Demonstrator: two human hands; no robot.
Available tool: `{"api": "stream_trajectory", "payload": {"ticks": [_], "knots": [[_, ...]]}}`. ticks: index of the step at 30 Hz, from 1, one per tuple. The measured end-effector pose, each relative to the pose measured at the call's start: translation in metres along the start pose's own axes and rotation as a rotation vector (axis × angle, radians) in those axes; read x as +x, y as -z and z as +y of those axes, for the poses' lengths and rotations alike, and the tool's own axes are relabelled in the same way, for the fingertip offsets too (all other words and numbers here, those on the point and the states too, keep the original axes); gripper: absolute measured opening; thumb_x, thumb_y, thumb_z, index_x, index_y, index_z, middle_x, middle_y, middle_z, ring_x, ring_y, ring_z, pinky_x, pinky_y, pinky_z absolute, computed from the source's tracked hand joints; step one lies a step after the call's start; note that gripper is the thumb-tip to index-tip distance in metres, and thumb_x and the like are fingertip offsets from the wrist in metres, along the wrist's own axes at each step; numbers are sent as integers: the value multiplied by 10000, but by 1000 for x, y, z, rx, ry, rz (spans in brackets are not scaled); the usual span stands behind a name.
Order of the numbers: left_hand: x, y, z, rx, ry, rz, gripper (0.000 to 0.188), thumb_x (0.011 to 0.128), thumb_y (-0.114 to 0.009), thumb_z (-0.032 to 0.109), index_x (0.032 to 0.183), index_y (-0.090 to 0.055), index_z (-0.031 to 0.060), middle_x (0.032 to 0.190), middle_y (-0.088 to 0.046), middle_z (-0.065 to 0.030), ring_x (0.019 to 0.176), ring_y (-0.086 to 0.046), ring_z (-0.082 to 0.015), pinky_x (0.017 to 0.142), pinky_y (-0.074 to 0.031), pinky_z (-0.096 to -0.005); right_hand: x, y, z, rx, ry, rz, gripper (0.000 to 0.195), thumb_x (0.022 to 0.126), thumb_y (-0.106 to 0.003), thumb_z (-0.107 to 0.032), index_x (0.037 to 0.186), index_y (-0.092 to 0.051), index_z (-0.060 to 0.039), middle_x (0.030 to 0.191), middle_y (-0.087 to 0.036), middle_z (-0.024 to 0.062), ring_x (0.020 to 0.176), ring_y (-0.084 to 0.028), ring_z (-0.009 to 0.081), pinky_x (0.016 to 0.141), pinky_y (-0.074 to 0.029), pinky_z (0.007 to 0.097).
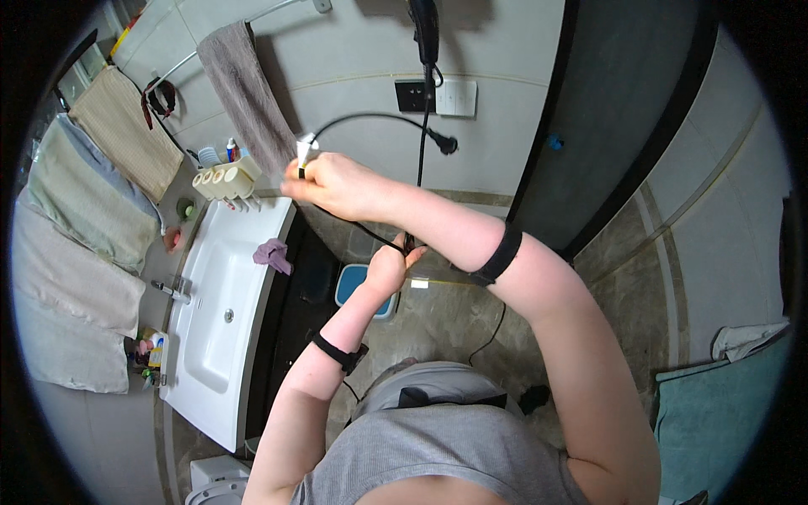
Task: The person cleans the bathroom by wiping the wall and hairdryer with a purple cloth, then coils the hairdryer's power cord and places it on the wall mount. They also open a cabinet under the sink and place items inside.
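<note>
A black hair dryer (426,31) hangs at the wall above, and its black power cord (421,151) runs down to my left hand (386,268). My left hand grips gathered cord between thumb and fingers. My right hand (334,186) reaches across to the left, its slightly blurred fingers closed around another stretch of the cord. A white cord tag (305,153) sticks up from those fingers. From there the cord arcs rightward to a loose black plug (447,145), which hangs in front of the wall, below the sockets.
A black wall socket (413,96) adjoins white switches (456,98). Left lies a white washbasin (214,328) with a purple cloth (273,255) on its rim. A grey towel (246,88) hangs from a rail. A blue-topped bin (351,287) stands on the floor; a dark-framed door (606,126) is right.
</note>
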State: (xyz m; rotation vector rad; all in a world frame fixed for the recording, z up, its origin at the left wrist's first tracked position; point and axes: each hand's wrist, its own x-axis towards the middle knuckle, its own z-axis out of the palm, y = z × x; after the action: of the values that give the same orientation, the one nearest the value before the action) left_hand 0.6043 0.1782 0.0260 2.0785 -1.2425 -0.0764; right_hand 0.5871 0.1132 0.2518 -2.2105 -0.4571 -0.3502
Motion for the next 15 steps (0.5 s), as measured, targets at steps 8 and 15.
{"api": "stream_trajectory", "payload": {"ticks": [8,15], "knots": [[10,3,-15,-101,103,-97,566,846,-626,561,914,-622,-1,726,-647,-212,746,-645,-393,674,-489,-468,34,-3,-23,131,-63,394,358,1024,-406,-335,1065,-497,9,779,-626,129,694,-641,234,635,-514,378],[5,23,23,-377,88,-378,441,931,-612,404,965,-605,-36,821,-644,-152,773,-589,-218,744,-484,-369,77,-13,66,-273,-265,90,496,941,-556,-301,1267,-438,54,946,-671,229,769,-683,293,725,-529,410]]}}
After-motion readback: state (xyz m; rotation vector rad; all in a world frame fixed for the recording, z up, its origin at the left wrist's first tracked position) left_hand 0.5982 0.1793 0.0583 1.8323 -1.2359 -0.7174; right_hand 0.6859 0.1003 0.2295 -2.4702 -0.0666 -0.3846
